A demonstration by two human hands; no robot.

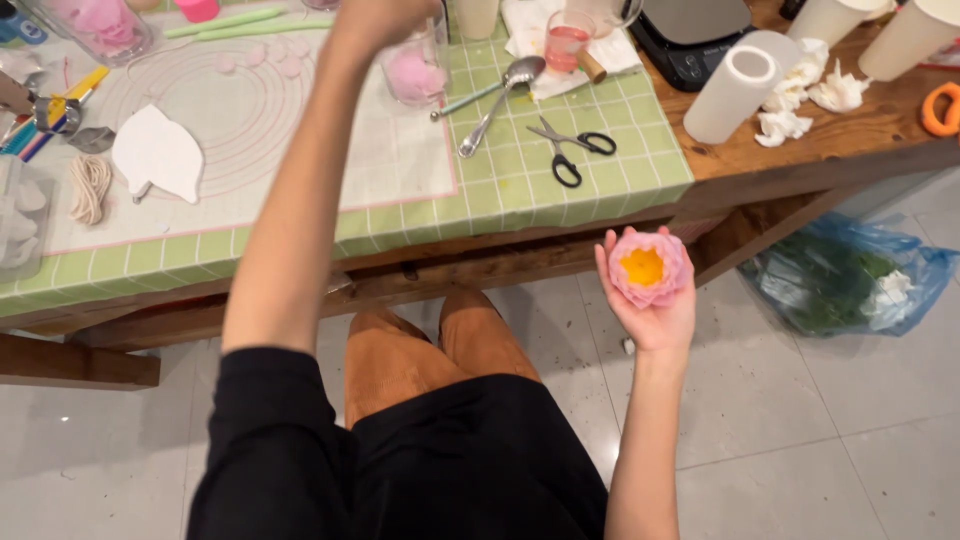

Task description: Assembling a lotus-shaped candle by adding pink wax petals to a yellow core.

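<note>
My right hand point(650, 300) is held palm up below the table edge, cupping a pink flower-shaped piece point(648, 267) with a yellow centre. My left arm reaches far up over the table, and my left hand point(385, 18) is at the top of the view, over a clear cup of pink material point(415, 72). Its fingers are mostly cut off by the frame edge, so what they grip is hidden.
A white round-marked mat point(250, 130) lies on the green checked cloth point(560, 195). On it or nearby are a white leaf shape point(158, 152), a spoon point(500, 95), scissors point(572, 150), a paper roll point(735, 92), a scale point(690, 35) and a blue bag point(850, 275) on the floor.
</note>
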